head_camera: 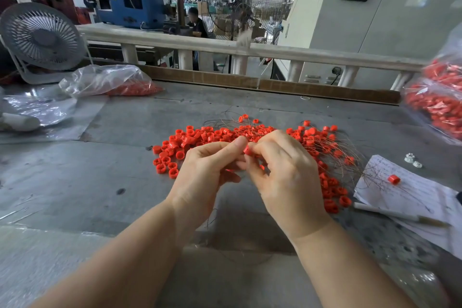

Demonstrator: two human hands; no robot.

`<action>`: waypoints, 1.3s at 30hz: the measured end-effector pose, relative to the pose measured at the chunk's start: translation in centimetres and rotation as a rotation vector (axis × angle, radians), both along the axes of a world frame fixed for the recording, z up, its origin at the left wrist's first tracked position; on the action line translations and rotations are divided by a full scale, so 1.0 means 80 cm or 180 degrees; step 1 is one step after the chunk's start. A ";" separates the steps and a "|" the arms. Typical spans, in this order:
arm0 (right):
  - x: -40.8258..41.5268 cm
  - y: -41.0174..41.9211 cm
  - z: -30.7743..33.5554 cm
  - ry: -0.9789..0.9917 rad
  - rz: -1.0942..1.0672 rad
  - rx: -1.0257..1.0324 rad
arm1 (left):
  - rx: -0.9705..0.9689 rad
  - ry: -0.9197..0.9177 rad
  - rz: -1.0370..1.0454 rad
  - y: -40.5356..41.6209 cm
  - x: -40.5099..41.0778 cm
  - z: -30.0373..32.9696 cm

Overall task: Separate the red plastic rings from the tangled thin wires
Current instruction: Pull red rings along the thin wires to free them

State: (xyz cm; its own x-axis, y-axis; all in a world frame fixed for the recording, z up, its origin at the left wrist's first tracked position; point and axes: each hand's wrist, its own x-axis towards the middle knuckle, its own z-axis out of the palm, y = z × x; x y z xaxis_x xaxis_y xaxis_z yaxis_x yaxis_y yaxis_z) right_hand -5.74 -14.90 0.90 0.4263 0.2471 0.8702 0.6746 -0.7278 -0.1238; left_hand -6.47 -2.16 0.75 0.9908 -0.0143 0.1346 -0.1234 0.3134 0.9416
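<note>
A heap of small red plastic rings [200,137] lies across the grey table [75,182], mixed with thin dark wires [345,155] that fan out to the right. Both my hands are raised just above the heap's near edge. My left hand [207,172] and my right hand [280,170] meet at the fingertips and together pinch one red ring [247,150]. More red shows between my fingers below it. A thin wire [212,215] hangs down from my hands. One single ring [394,179] sits apart on a sheet of paper.
Clear bags holding red rings lie at the back left [112,82] and far right [440,102]. A written paper sheet [412,195] with a pen [400,215] lies right. A small fan [42,37] stands back left. A low rail [225,47] borders the table's far side.
</note>
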 end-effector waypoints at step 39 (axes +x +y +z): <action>0.001 0.001 0.002 0.0569 0.0463 0.0869 | -0.0004 -0.0425 0.0091 -0.009 0.010 -0.008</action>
State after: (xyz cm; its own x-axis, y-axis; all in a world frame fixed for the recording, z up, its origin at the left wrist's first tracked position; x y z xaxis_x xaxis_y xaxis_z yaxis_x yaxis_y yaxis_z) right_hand -5.67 -14.80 1.05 0.5551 0.0851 0.8274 0.7188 -0.5496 -0.4258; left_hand -5.68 -2.85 0.11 0.9641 0.0139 0.2652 -0.2563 0.3091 0.9158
